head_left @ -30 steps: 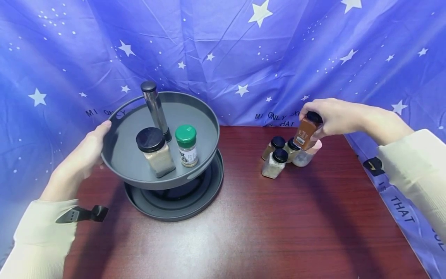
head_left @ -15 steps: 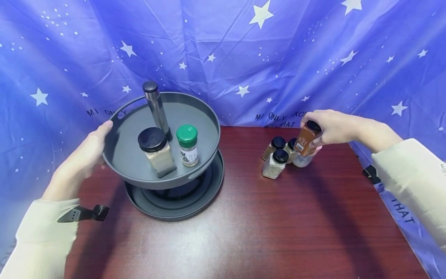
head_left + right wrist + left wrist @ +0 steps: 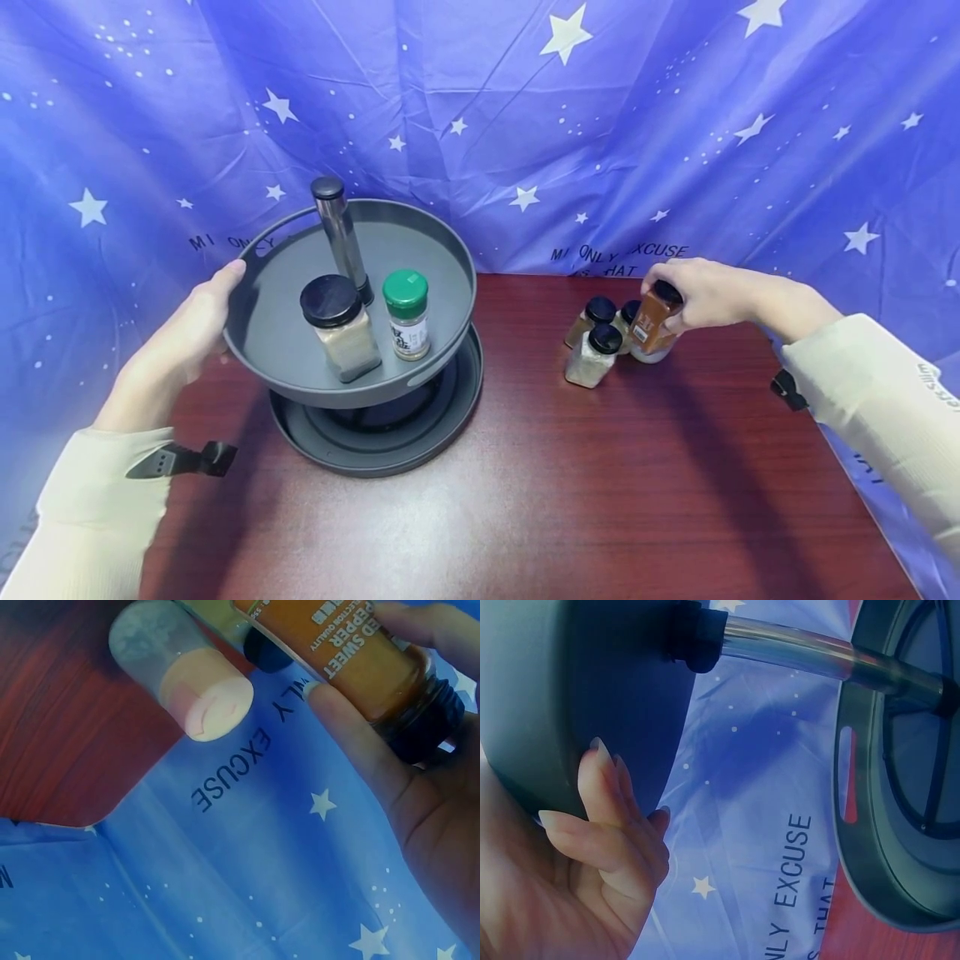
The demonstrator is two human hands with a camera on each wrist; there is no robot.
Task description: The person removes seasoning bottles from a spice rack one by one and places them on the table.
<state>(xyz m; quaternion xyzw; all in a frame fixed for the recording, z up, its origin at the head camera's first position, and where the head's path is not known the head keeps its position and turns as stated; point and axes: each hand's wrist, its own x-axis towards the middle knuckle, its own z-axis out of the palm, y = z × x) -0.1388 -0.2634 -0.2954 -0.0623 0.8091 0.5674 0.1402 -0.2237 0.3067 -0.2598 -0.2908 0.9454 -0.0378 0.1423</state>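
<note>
My left hand (image 3: 183,321) grips the left rim of the upper grey tray (image 3: 273,308) of a two-tier stand, fingers underneath. The tray leans toward me. On it are a square black-lidded jar (image 3: 345,342), a green-lidded spice bottle (image 3: 407,315) and a steel post with a black top (image 3: 345,237). My right hand (image 3: 708,292) holds an orange-brown spice jar (image 3: 652,323) with a black lid, tilted, above the table. Its label reads "sweet pepper" in the right wrist view. Just behind it stands a pink-lidded jar (image 3: 180,671), mostly hidden in the head view.
Close by the held jar stand a white-filled jar (image 3: 590,360), a brown one (image 3: 588,321) and another black-lidded jar (image 3: 628,315). The lower tray (image 3: 375,462) rests on the red-brown table (image 3: 540,483). A blue star-patterned curtain (image 3: 480,167) hangs behind.
My right hand has lowered the spice jar toward the table, so that it covers more of the pink-lidded jar. My left hand and the tray stay nearly the same.
</note>
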